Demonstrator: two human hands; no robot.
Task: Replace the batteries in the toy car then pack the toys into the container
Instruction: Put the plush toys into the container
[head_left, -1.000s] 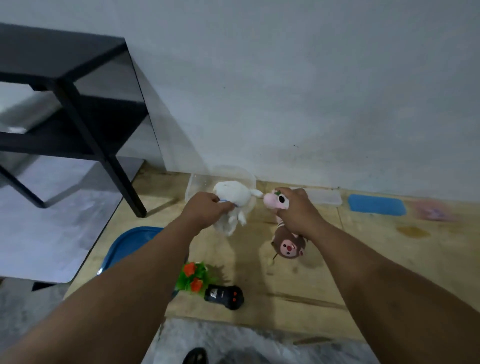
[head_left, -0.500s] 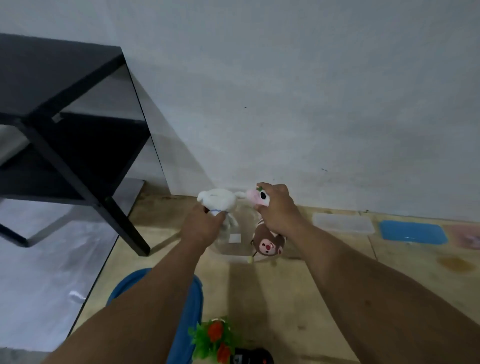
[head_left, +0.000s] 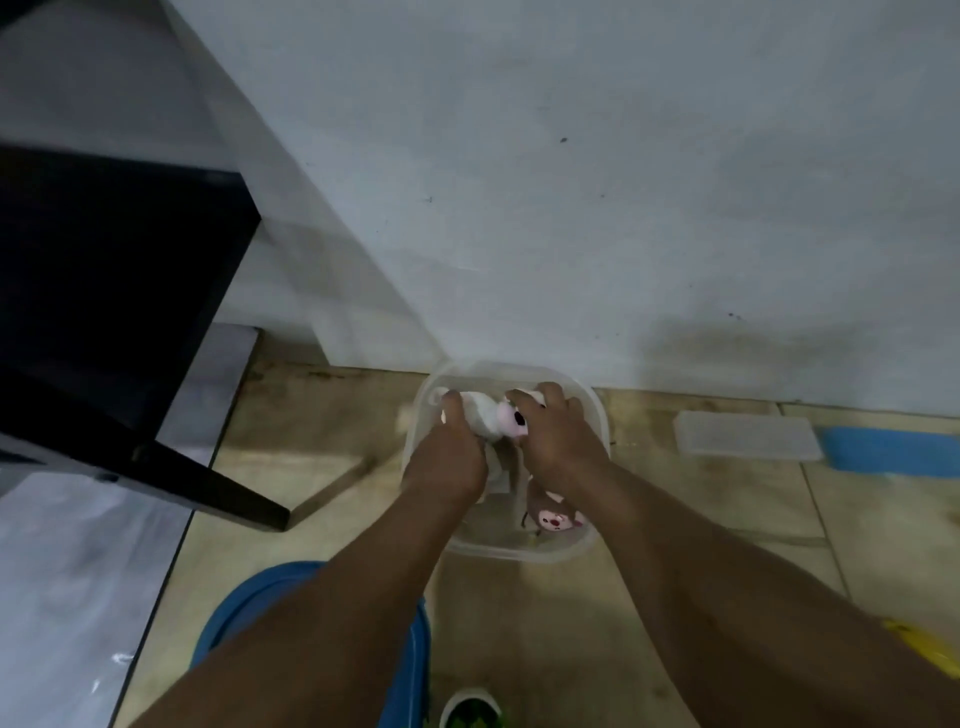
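One head-worn camera looks steeply down, close over the clear container (head_left: 592, 410) at twelve o'clock by the wall (head_left: 571, 182).

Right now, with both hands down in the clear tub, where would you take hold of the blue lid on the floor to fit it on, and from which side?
Take the blue lid by its curved right rim, coming from above and from the right. That edge is the part showing; both forearms cover most of the rest. The clear tub stands just beyond it, so the carry looks short. Both hands are full.
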